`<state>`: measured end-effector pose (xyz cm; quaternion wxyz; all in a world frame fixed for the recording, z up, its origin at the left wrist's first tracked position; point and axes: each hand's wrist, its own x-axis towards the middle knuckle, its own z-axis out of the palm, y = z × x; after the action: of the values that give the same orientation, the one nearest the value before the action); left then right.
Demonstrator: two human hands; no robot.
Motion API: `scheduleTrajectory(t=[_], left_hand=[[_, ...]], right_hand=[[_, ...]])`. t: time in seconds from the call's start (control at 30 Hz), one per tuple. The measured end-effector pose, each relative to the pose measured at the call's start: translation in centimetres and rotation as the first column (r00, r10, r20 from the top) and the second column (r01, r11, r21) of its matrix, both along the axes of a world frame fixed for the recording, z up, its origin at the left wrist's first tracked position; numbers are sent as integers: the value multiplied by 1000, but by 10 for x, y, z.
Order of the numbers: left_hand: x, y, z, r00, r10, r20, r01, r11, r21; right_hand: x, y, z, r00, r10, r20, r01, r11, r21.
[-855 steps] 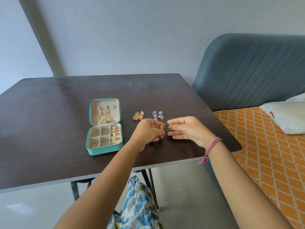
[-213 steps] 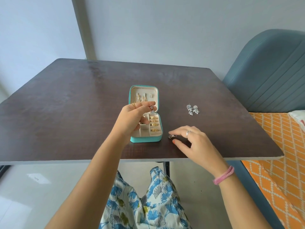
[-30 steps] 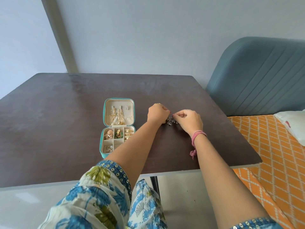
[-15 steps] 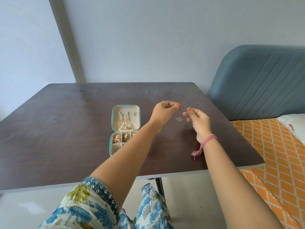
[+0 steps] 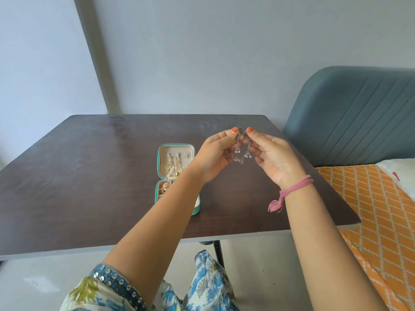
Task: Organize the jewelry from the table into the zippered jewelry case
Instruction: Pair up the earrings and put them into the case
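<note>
Dangling vertically above the table (image 5: 89, 176), silver earrings (image 5: 241, 151) pinched in both hands (image 5: 243, 140)

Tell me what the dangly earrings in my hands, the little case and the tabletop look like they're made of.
Earrings: silver-toned metal with clear stones or beads, judging by grey stems and glassy drops; too small to confirm.
Case: teal shell, possibly faux leather, with a cream, matte, velvet-like lining.
Tabletop: dark brown wood or laminate, with a faint sheen.
</note>
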<state>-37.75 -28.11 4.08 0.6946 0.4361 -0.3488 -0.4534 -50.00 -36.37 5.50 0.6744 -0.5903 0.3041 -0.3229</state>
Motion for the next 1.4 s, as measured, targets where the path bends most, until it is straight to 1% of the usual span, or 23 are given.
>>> scheduleTrajectory(t=[0.1, 0.23, 0.3, 0.53, 0.67, 0.8, 0.87, 0.97, 1.07, 1.23, 1.4], left_hand=[[1, 8, 4, 998, -51, -43, 51, 999, -15], [3, 17, 5, 994, -102, -35, 102, 995, -18], [4, 21, 5, 995, -100, -28, 100, 995, -18], [9, 34, 5, 998, 12, 54, -13, 1000, 26], [8, 38, 4, 990, 71, 124, -82, 993, 82], [5, 42, 3, 986, 119, 118, -132, 985, 108], [3, 43, 1, 979, 143, 144, -160, 980, 118], [2, 44, -2, 975, 178, 131, -194, 974, 120], [5, 47, -2, 973, 195, 124, -208, 974, 96], [10, 51, -2, 946, 251, 207, -277, 955, 108], [10, 52, -2, 931, 253, 263, -288, 952, 103]], right_hand=[[0, 8, 9, 999, 41, 9, -41, 999, 7], [-1, 15, 15, 997, 82, -7, -82, 996, -23], [0, 18, 16, 997, 78, -28, -80, 995, -55], [3, 28, 18, 996, 80, -37, -83, 992, -93], [7, 30, 14, 998, 5, -55, -13, 988, -151], [12, 31, 11, 996, -33, -84, 19, 987, -159], [14, 32, 9, 995, -28, -97, 12, 986, -165], [14, 34, 6, 992, 17, -123, -34, 989, -142], [12, 31, 5, 990, 40, -135, -50, 996, -69], [10, 26, 3, 988, 53, -143, -61, 997, -53], [10, 27, 2, 986, 59, -154, -67, 996, -51]])
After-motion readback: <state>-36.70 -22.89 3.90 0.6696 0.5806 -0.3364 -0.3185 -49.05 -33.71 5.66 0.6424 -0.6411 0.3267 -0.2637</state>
